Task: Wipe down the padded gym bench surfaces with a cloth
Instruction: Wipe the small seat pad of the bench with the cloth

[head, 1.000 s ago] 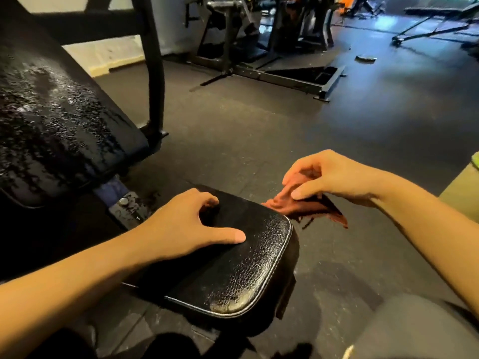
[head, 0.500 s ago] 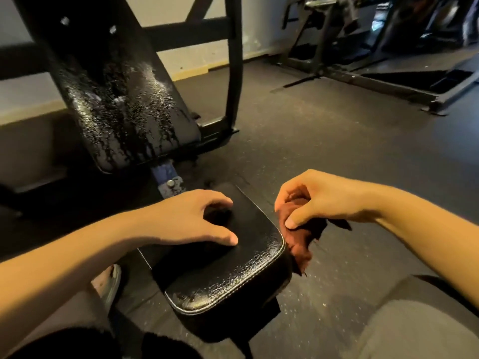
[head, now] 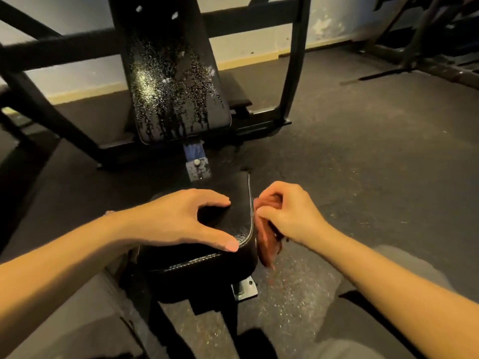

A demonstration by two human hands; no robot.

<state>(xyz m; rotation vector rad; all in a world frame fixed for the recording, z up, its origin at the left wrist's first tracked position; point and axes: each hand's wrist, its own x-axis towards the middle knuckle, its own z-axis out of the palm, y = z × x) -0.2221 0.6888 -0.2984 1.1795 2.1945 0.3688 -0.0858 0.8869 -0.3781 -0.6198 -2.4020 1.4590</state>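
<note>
My left hand (head: 178,218) rests arched on the black seat pad (head: 241,193), thumb and fingertips spread, holding nothing. My right hand (head: 287,213) curls its fingers round the reddish cloth (head: 267,244), which hangs below them against the pad's right edge. Beyond my fingertips stands the droplet-speckled back pad (head: 176,86).

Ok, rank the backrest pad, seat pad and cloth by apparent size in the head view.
1-2. backrest pad and seat pad: they look about alike; the seat is nearer and partly under the left hand, so unranked.
3. cloth, bunched in the right hand: clearly smallest.
</note>
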